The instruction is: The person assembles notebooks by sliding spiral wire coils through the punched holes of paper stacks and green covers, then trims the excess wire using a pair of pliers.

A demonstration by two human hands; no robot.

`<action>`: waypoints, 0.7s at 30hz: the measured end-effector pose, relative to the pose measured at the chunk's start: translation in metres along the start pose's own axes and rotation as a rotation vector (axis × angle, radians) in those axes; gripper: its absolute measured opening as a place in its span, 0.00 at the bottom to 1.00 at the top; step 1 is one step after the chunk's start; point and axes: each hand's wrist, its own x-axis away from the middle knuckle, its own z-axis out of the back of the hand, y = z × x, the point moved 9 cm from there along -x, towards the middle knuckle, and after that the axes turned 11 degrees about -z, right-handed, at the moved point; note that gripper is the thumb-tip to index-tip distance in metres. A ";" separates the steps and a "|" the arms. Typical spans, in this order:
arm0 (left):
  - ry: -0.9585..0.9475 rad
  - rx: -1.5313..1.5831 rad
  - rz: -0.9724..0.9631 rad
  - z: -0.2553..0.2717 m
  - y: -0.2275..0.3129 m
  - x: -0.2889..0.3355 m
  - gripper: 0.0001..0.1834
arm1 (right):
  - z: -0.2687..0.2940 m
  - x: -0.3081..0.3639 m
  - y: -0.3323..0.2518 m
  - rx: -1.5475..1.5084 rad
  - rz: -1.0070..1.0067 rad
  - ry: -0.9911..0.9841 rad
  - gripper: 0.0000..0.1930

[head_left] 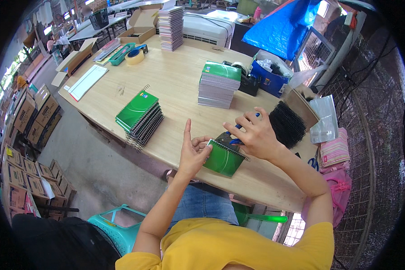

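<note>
1. My left hand (192,150) holds the near left edge of a green spiral notebook (223,158). The thumb and lower fingers pinch it, and the index finger sticks straight up, free.
2. My right hand (254,132) sits over the notebook's wire-bound top edge, fingers curled around a blue-handled tool (236,141) that touches the binding. I cannot tell what kind of tool it is.
3. The notebook lies tilted at the near edge of the wooden table (175,76), just in front of my body.
4. To the left of my hands I see a fanned stack of green spiral notebooks (140,118), well apart from them.
5. Farther back stands a squared stack of unbound pads (219,84) with a green cover on top.
6. Right of my right hand, a heap of black spiral coils (287,123) lies just beside it.
</note>
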 end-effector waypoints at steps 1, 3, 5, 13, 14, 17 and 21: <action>0.009 0.017 -0.011 -0.001 0.003 0.000 0.54 | 0.001 0.000 -0.002 0.011 0.018 0.009 0.21; -0.001 -0.008 0.011 0.001 -0.001 0.000 0.55 | 0.003 -0.001 -0.005 0.035 0.053 0.028 0.20; -0.004 -0.028 0.027 0.004 -0.004 0.002 0.55 | 0.001 -0.003 -0.010 0.086 0.111 0.061 0.18; 0.011 -0.083 0.069 0.011 0.003 0.006 0.54 | -0.016 -0.006 -0.018 0.098 0.143 -0.056 0.23; 0.027 -0.105 0.022 0.011 0.006 0.006 0.52 | -0.024 -0.003 -0.010 -0.005 0.032 -0.186 0.25; 0.050 -0.186 -0.082 0.005 0.010 0.006 0.45 | -0.062 0.006 0.015 -0.442 -0.261 -0.631 0.27; 0.094 -0.457 -0.220 0.029 0.060 -0.009 0.27 | -0.038 0.009 0.043 -0.755 -0.488 -0.414 0.29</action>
